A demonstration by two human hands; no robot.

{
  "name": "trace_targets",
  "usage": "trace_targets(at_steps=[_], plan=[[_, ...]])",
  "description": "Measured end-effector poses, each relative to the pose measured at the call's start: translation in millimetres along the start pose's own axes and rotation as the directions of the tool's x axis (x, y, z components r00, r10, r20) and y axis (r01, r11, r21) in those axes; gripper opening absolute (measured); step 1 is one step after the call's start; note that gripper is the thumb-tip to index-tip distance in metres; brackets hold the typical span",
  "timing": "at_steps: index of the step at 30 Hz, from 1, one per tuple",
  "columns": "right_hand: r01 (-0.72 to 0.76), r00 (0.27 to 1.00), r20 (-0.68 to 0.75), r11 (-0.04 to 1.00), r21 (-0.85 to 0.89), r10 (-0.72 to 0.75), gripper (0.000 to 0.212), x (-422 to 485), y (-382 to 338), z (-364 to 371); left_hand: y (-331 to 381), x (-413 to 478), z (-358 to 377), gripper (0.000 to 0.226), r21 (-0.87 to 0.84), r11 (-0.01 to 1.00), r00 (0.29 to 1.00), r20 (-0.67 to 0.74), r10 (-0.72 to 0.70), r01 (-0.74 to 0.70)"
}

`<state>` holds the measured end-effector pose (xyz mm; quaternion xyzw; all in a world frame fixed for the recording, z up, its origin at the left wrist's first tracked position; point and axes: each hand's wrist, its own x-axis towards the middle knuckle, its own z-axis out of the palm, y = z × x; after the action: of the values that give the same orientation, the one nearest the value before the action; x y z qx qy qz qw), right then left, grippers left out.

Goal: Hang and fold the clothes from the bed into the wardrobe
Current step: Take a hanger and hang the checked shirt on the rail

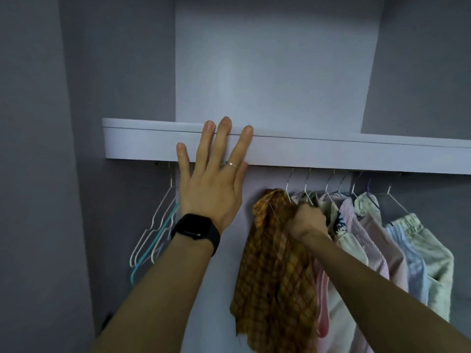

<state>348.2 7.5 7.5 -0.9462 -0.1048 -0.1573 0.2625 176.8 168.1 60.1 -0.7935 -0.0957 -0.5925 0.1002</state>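
Observation:
An orange-brown checked shirt [272, 271] hangs on a wire hanger under the lilac wardrobe shelf [331, 154]. My right hand [307, 220] grips the shirt's collar and hanger at its top right. My left hand [211, 179], with a black watch on the wrist and a ring, rests with straight spread fingers flat against the shelf's front edge, left of the shirt. To the right hang several garments: a white patterned one [339, 225], a pink striped shirt [367, 233], a light blue one [407, 250] and a pale green-white one [433, 248].
Bare white and teal wire hangers [155, 230] hang at the left under the shelf. The wardrobe's left wall [76, 174] stands close beside them. Above the shelf is an open compartment with a back panel [275, 67].

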Motion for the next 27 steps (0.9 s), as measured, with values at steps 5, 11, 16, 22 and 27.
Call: trace_targets(at_steps=[5,11,16,22,27], plan=[[0.006,0.988,0.155,0.998,0.061,-0.015,0.038,-46,11,-44,6,1,-19,0.057,-0.036,0.997,0.983,0.173,-0.062,0.07],[0.01,0.957,0.284,0.982,0.19,-0.065,0.038,-142,34,-130,30,23,-77,0.071,-0.009,0.979,0.845,0.508,-0.169,0.201],[0.076,0.975,0.176,0.952,0.295,-0.133,0.017,-217,55,-216,63,22,-125,0.082,-0.068,0.93,0.675,0.707,-0.211,0.362],[0.086,0.995,-0.059,0.975,0.204,-0.076,0.023,-341,119,-271,172,-80,-196,0.065,-0.46,0.832,0.69,0.711,0.136,0.31],[-0.117,0.99,-0.066,0.989,0.093,0.123,0.027,-443,175,-291,255,-150,-247,0.065,-0.651,0.689,0.587,0.706,0.396,0.318]])
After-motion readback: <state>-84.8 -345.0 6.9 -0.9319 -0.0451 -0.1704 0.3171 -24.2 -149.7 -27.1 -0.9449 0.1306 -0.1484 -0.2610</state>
